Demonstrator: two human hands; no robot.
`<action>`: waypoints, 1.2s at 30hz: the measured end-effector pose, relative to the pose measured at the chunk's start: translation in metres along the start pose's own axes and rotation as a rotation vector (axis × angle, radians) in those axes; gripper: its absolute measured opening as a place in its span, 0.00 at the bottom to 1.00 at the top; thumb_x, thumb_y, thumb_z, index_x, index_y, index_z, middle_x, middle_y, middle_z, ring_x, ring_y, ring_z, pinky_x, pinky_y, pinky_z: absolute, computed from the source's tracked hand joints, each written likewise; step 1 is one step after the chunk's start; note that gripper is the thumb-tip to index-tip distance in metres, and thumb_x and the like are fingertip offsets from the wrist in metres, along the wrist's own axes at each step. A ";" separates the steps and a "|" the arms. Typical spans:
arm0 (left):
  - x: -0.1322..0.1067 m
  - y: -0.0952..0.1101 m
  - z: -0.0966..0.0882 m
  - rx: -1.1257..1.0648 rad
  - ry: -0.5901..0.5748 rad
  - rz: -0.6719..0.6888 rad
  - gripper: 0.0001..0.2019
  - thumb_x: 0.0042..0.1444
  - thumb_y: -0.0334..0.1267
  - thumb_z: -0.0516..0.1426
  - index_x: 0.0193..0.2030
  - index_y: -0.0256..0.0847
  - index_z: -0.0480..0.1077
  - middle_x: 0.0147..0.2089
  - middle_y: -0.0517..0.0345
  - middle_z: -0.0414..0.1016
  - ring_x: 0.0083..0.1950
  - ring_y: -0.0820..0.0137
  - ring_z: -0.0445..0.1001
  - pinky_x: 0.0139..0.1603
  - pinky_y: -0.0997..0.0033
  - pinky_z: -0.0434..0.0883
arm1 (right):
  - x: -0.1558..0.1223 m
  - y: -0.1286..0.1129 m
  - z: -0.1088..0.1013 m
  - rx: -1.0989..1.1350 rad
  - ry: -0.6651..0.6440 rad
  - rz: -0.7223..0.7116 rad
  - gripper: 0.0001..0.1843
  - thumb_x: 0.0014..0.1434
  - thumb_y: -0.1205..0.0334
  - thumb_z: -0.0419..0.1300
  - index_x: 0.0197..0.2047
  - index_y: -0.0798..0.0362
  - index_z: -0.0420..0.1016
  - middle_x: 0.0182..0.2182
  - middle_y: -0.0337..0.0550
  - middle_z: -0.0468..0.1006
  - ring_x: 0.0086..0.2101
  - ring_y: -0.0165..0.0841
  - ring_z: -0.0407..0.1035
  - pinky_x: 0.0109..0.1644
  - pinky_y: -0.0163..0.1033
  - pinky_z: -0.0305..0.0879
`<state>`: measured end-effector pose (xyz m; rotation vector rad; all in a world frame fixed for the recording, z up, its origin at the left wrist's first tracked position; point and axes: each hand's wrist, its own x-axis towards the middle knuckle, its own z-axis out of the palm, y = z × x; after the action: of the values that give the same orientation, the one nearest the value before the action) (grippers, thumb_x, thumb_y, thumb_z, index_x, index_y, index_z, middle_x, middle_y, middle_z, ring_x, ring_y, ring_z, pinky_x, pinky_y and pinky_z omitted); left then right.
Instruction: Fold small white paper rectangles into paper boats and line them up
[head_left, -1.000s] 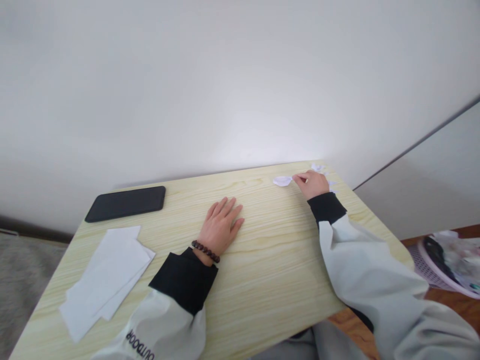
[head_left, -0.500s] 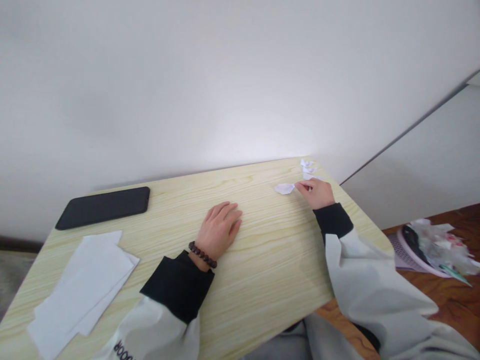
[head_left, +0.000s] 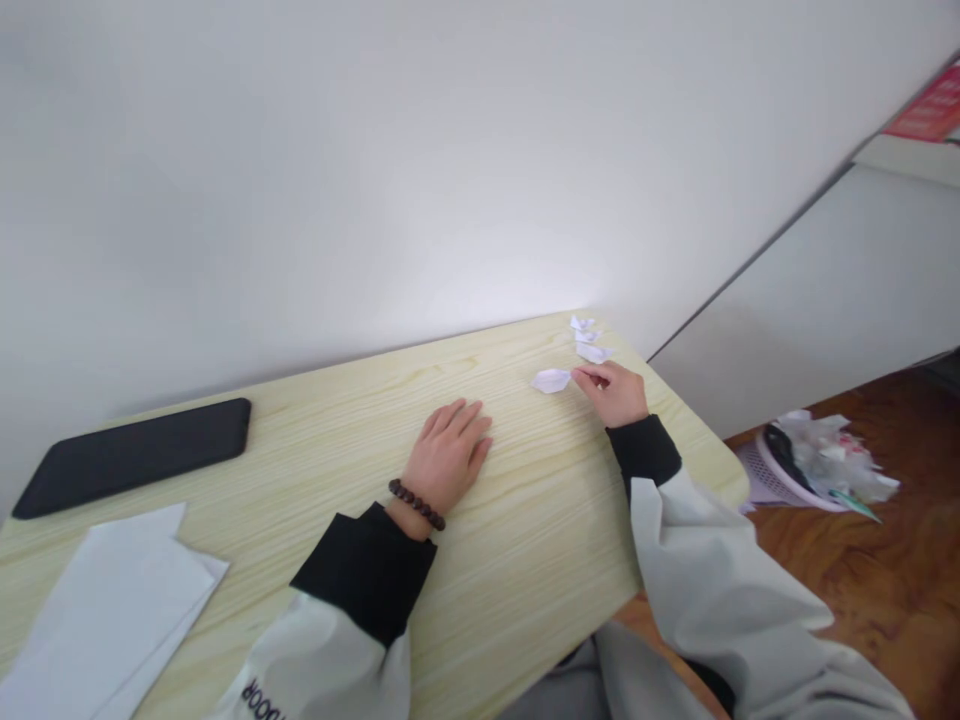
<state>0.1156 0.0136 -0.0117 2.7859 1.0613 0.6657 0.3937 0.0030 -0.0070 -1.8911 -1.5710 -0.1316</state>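
Note:
My right hand (head_left: 615, 393) pinches one end of a small folded white paper piece (head_left: 551, 380) near the far right corner of the table. The paper's free end points left, at or just above the tabletop; I cannot tell whether it touches. Just beyond this hand, several small folded paper pieces (head_left: 591, 352) sit in a short row by the corner. My left hand (head_left: 446, 455) lies flat on the table (head_left: 510, 560), palm down with fingers stretched out, holding nothing. A dark bead bracelet (head_left: 416, 505) circles its wrist.
A black phone (head_left: 135, 455) lies along the table's far left edge, with a stack of white paper sheets (head_left: 112, 600) nearer to me. The wall (head_left: 375, 180) runs behind the table. On the floor at right stands a lilac waste basket (head_left: 765, 480) filled with rubbish.
The camera view has turned right, so the things on the table appear further left. My right hand keeps its pinch on the folded paper, and the left stays flat.

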 end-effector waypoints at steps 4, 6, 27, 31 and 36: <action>0.021 0.013 0.013 -0.034 0.007 0.070 0.13 0.61 0.36 0.50 0.47 0.38 0.72 0.55 0.52 0.71 0.59 0.59 0.64 0.60 0.55 0.63 | -0.006 0.023 -0.018 0.018 0.061 0.112 0.16 0.53 0.52 0.57 0.32 0.55 0.81 0.24 0.43 0.76 0.25 0.31 0.67 0.31 0.36 0.62; 0.027 0.017 0.018 -0.048 0.014 0.093 0.12 0.60 0.35 0.50 0.46 0.38 0.72 0.54 0.51 0.72 0.58 0.60 0.65 0.60 0.55 0.63 | -0.009 0.033 -0.027 -0.010 0.062 0.167 0.17 0.53 0.52 0.57 0.32 0.55 0.81 0.24 0.43 0.76 0.25 0.31 0.67 0.32 0.36 0.62; 0.023 0.013 0.010 -0.047 -0.019 0.024 0.12 0.59 0.36 0.51 0.46 0.40 0.72 0.55 0.51 0.71 0.59 0.60 0.64 0.60 0.54 0.63 | -0.017 0.015 -0.018 -0.066 0.141 -0.016 0.13 0.54 0.57 0.57 0.37 0.56 0.78 0.26 0.42 0.72 0.28 0.33 0.66 0.36 0.38 0.64; -0.003 0.003 -0.011 0.043 -0.057 -0.072 0.15 0.59 0.38 0.51 0.50 0.39 0.70 0.59 0.48 0.67 0.61 0.57 0.62 0.59 0.51 0.63 | -0.026 -0.043 0.015 0.058 0.074 -0.226 0.10 0.57 0.62 0.56 0.38 0.55 0.76 0.27 0.43 0.72 0.32 0.34 0.68 0.39 0.38 0.65; -0.051 -0.011 -0.044 0.047 -0.166 -0.072 0.16 0.60 0.34 0.49 0.54 0.42 0.67 0.61 0.50 0.64 0.62 0.61 0.62 0.60 0.55 0.63 | -0.042 -0.118 0.060 0.227 -0.174 -0.506 0.08 0.58 0.65 0.54 0.39 0.53 0.74 0.33 0.43 0.75 0.37 0.34 0.68 0.44 0.39 0.65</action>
<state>0.0561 -0.0149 0.0063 2.7681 1.1511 0.3981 0.2557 0.0071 -0.0229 -1.3319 -2.0635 -0.0044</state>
